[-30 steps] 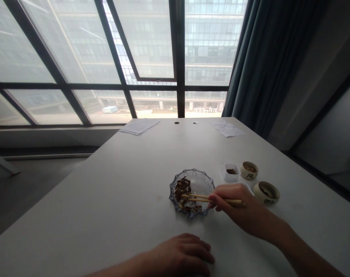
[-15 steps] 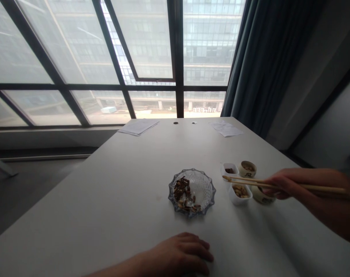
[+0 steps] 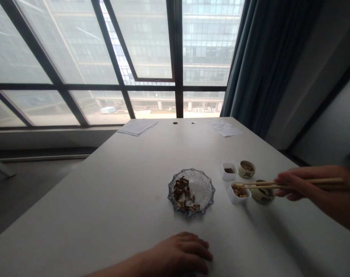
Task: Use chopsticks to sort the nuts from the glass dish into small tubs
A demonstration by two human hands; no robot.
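the right hand point(image 3: 296, 184) curls its fingers point(image 3: 284, 177) closely around wooden chopsticks point(image 3: 290, 185), which run level leftward, tips together above a white dish of nuts point(image 3: 238, 194). if they pinch anything, i cannot tell. the left hand point(image 3: 177, 254) lies open on the table point(image 3: 105, 200), farther away.

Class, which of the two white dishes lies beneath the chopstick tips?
The front white dish, holding pale nuts, lies under the chopsticks held in the right hand; the rear white dish holds dark pieces.

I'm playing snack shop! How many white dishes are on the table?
2. One white dish holds dark bits; the other white dish holds light nuts, below the chopsticks. None seems hidden.
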